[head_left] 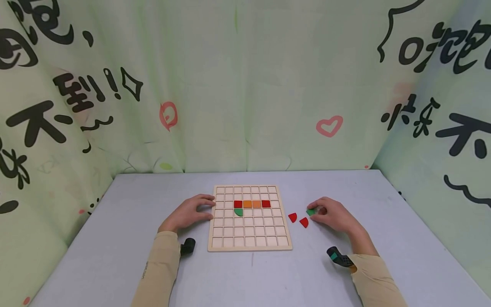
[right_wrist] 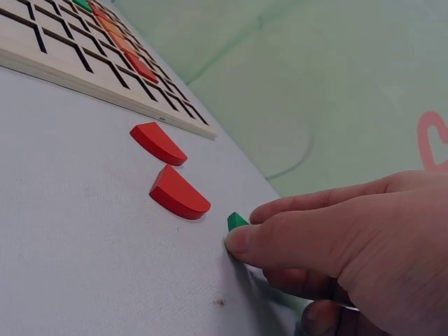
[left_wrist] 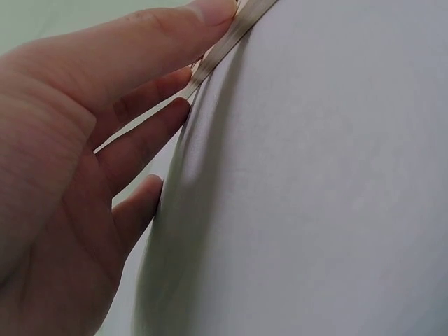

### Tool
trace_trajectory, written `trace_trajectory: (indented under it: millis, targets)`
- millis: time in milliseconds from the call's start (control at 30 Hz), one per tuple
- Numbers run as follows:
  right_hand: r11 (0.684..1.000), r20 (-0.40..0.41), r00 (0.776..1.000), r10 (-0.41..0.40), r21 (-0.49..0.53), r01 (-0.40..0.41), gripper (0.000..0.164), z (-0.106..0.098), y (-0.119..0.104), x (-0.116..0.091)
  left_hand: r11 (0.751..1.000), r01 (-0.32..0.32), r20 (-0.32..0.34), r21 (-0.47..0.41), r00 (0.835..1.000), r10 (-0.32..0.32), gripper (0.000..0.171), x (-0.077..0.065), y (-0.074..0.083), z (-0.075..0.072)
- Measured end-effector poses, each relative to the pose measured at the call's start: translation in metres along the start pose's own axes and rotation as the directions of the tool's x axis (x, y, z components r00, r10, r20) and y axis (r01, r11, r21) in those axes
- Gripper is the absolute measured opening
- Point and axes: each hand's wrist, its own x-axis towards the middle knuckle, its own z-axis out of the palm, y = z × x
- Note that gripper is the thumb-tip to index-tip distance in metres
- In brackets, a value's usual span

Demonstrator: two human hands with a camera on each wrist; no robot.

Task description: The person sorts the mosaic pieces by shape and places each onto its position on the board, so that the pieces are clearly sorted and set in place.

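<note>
A wooden grid board (head_left: 249, 250) lies flat, with a row of red and orange square pieces (head_left: 252, 204) set in its cells. Below the row's left end sits a green quarter-round piece (head_left: 238, 212). My left hand (head_left: 192, 212) rests against the board's left edge, thumb and fingers spread along it; in the left wrist view the fingertips (left_wrist: 180, 110) are right at the wooden edge. Right of the board, my right hand (head_left: 333, 214) pinches a green piece (right_wrist: 236, 221) between thumb and fingers, low over the table. Much of that piece is hidden by the fingers.
Two red quarter-round pieces (head_left: 293, 217) (right_wrist: 179, 194) lie on the white table (head_left: 268, 281) between the board and my right hand. Dark wrist devices (head_left: 339, 257) sit under both forearms. A printed curtain (head_left: 245, 85) hangs around the table's back and sides.
</note>
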Motion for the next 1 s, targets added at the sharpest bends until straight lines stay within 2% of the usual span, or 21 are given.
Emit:
trace_trajectory:
  millis: [300,667,1000]
  targets:
    - [1.000,0.012,1.000,-0.023,0.009,0.023,0.028,-0.0008,-0.0030,-0.0003,1.000,0.013,-0.005,-0.009,1.000,-0.014,0.043,0.0001,0.0009,0.0004]
    - [0.999,-0.006,0.999,0.032,-0.014,-0.032,0.026,0.0012,-0.0021,0.0020,0.999,0.041,-0.008,-0.017,0.999,-0.041,0.042,0.0009,0.0010,0.0010]
    - [1.000,0.001,1.000,0.018,-0.021,-0.018,0.025,-0.0014,0.0022,0.0009,1.000,0.014,-0.007,-0.007,1.000,-0.014,0.042,0.0008,0.0004,0.0003]
